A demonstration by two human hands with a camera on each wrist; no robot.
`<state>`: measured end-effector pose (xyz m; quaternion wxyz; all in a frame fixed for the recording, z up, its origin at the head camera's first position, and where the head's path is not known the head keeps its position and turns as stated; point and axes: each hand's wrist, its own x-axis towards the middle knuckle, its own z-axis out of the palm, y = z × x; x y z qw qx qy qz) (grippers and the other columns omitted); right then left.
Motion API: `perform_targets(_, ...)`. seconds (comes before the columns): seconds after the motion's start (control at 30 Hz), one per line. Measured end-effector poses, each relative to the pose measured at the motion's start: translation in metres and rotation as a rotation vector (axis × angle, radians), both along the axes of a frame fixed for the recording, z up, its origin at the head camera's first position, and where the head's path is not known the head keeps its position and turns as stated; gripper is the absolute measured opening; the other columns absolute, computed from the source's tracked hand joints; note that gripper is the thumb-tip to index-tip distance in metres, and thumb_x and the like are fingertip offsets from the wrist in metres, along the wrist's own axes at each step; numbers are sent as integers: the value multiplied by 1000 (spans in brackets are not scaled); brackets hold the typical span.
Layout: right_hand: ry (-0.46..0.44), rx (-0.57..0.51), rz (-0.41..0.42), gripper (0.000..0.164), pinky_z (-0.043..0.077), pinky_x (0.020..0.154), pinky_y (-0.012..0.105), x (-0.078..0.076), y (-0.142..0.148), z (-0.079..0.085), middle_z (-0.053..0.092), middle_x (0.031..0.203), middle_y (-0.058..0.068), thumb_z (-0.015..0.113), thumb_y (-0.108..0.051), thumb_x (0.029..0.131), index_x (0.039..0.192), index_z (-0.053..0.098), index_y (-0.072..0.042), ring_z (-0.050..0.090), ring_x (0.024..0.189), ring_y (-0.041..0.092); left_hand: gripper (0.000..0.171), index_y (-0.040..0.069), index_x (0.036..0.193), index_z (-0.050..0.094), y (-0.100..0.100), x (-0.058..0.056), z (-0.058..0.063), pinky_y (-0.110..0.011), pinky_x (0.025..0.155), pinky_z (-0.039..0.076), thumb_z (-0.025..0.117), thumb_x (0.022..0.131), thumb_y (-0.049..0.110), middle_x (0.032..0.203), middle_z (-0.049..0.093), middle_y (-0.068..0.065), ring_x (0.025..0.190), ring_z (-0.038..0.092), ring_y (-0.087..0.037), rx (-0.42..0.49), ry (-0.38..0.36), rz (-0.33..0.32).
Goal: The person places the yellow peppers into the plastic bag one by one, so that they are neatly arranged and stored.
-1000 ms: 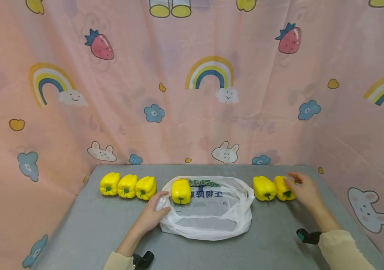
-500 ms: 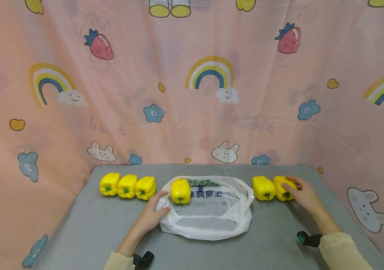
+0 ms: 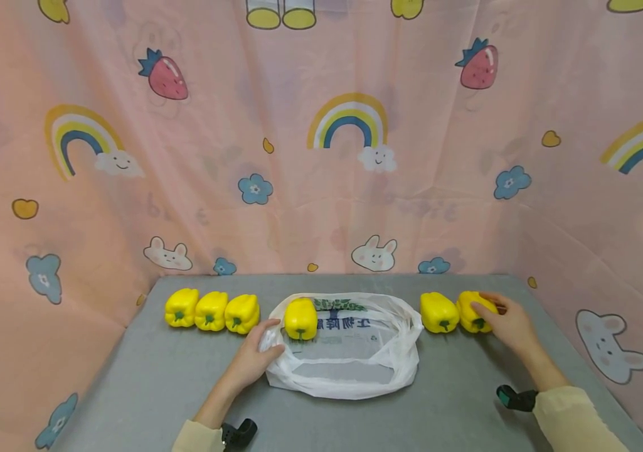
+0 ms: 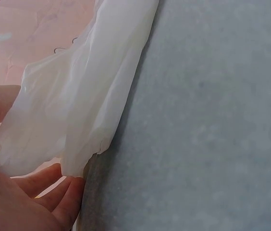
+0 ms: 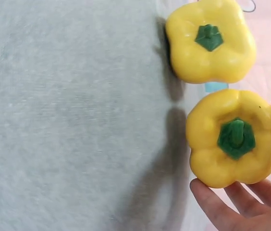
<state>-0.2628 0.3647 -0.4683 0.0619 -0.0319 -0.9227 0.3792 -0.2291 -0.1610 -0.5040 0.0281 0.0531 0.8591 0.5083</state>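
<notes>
Head view: the right hand [image 3: 509,323] grips the outermost yellow bell pepper [image 3: 472,309], near the far right corner of the counter [image 3: 129,389]. A neighbouring pepper [image 3: 439,312] sits just inboard. The left hand [image 3: 255,355] holds the left side of the white plastic bag [image 3: 349,389], at mid-width of the counter. One bagged pepper [image 3: 300,317] appears to lie within the bag mouth, at the rear left. Three peppers [image 3: 211,311] line up toward the far left corner.

Likely faults: the gripped pepper may slip, caused by smooth skin and fingertip contact. The neighbouring pepper may be knocked if the right hand travels inboard too low. A pull on the thin bag wall may collapse the mouth or roll the bagged pepper.

View differences: the right wrist view shows the green stem [image 5: 237,138], the thumb opposite the fingertips [image 5: 200,190], and a narrow gap between the two peppers; from the head view they seem to adjoin. The left wrist view shows fingers [image 4: 70,204] behind the bag wall, hidden from the head view. Whether the gripped pepper is clear of the counter cannot be told.
</notes>
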Motion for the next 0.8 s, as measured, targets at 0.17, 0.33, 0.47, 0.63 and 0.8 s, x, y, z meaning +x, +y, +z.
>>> perform_targets(0.17,12,-10,-17,76,49,94,61,3,-2,12,41,145,38,51,-54,103,149,42,6,46,122,53,52,18,146,51,0,1,1,-71,114,21,69,97,25,156,39,-17,145,32,-43,-3,-1,3)
perform_targets(0.33,50,-3,-23,74,54,79,39,5,-4,25,46,141,37,53,-53,102,149,44,5,52,117,50,53,19,146,51,0,2,1,-72,113,21,69,97,26,156,39,-17,145,32,-43,-2,-3,5)
perform_targets(0.47,72,5,-24,74,52,76,35,7,-8,35,48,141,36,53,-53,102,148,45,4,53,116,49,53,20,146,51,0,1,2,-72,113,20,69,97,26,156,39,-16,145,31,-43,0,-12,8)
perform_targets(0.63,81,0,-32,75,54,86,54,10,-20,47,46,143,35,53,-55,102,149,45,3,51,120,51,52,21,146,51,1,1,1,-71,114,20,69,97,26,157,38,-16,146,31,-42,7,-21,8)
perform_targets(0.8,88,-30,-17,76,51,92,61,14,-33,57,42,147,34,53,-56,101,151,44,1,47,126,53,52,19,145,52,0,1,1,-71,114,20,69,97,26,157,38,-17,146,31,-42,10,-12,1)
